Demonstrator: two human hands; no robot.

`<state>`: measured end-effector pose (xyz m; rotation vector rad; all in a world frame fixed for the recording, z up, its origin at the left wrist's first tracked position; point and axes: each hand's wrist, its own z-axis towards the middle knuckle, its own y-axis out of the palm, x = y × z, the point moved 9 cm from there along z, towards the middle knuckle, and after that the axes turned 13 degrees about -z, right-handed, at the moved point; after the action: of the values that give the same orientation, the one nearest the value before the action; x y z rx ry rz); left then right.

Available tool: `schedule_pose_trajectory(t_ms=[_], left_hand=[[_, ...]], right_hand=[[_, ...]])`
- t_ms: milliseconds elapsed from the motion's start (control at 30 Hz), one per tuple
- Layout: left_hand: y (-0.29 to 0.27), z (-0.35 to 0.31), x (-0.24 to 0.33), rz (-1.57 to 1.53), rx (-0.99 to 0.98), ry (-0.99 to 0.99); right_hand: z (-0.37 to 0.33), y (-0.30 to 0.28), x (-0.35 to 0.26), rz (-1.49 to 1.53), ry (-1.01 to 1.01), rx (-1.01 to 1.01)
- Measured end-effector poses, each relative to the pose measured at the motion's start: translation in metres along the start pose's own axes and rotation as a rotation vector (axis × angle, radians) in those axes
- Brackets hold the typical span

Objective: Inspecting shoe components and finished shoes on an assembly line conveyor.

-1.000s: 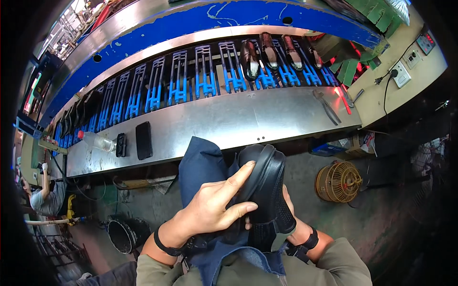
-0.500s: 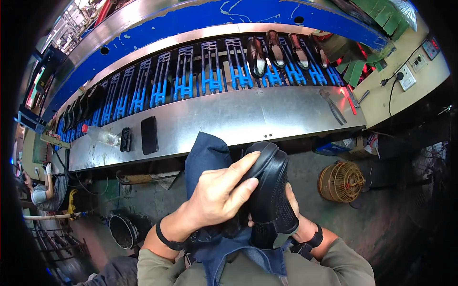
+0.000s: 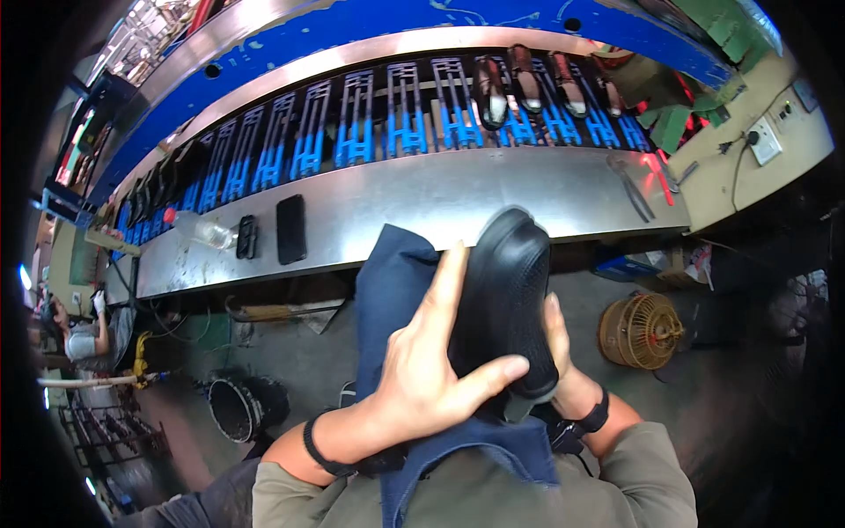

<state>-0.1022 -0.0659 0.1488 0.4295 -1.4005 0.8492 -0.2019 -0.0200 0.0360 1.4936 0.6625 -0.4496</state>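
Observation:
A black shoe (image 3: 510, 290) with a thick dark sole stands tilted over my lap, its rounded end pointing to the bench. My right hand (image 3: 566, 352) grips it from the right side; some of its fingers are hidden behind the shoe. Along the opposite side my left hand (image 3: 427, 361) lies open, index finger stretched out and thumb spread across the shoe's near end. Something grey shows at that near end, too small to make out. Dark blue cloth (image 3: 387, 282) covers my lap.
A metal bench (image 3: 405, 194) ahead carries a phone (image 3: 290, 229), a small black case (image 3: 247, 237), a plastic bottle (image 3: 211, 231) and pincers (image 3: 631, 187). Behind are blue racks (image 3: 407, 132) with several shoes (image 3: 528, 77). A wicker basket (image 3: 641, 330) and black bucket (image 3: 236, 409) stand on the floor.
My left hand has let go of the shoe's far rim and spread its fingers, its thumb moving to the near end. The shoe has turned and shifted slightly toward the bench.

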Motion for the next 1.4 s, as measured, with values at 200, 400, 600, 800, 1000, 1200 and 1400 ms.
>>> schedule_pose_trajectory(t_ms=[200,400,600,800,1000,1200,1400], left_hand=[[-0.063,0.007,-0.067,-0.796,0.373,-0.08],[-0.076,-0.036,-0.094,-0.996,0.317,-0.115],[-0.036,-0.035,-0.095,-0.934,0.11,-0.169],[-0.05,-0.021,-0.057,-0.622,0.219,0.013],[-0.047,-0.024,-0.047,-0.449,0.23,-0.06],[-0.046,-0.027,-0.038,-0.458,0.248,-0.009],[-0.039,-0.025,-0.055,-0.482,0.251,-0.075]], right_hand=[[0.023,0.038,-0.001,-1.112,-0.134,0.056],[0.008,0.064,-0.053,-1.57,-0.328,-0.122],[0.043,0.114,-0.07,-1.696,-0.506,-0.302],[0.039,0.102,-0.071,-1.658,-0.346,-0.351],[0.035,0.108,-0.069,-1.636,-0.196,-0.519],[0.043,0.076,-0.063,-1.22,-0.146,-0.5],[0.027,0.105,-0.068,-1.573,-0.45,-0.415]])
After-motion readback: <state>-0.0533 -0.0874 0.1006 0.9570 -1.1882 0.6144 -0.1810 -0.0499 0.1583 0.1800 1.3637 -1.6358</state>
